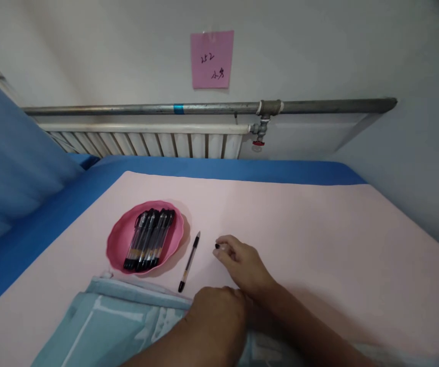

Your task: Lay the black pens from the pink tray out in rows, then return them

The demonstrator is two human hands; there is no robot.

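My right hand [244,262] is closed, thumb and forefinger pinching a small black pen cap [216,246] just above the pink tabletop. My left hand [221,313] is curled into a fist against the right wrist; its fingertips and anything in them are hidden. Left of the right hand, an uncapped clear pen [189,262] with black ends lies on the table, its tip pointing away from me. Beyond it to the left, a pink scalloped dish [115,244] holds several capped black pens [150,239] side by side.
Light-blue material with white markings [108,321] lies at the near left edge, partly under my left forearm. A blue border [219,169] runs along the table's far side. Behind stand a white radiator [181,145] and a metal pipe [127,109]. A blue curtain [8,163] hangs at left.
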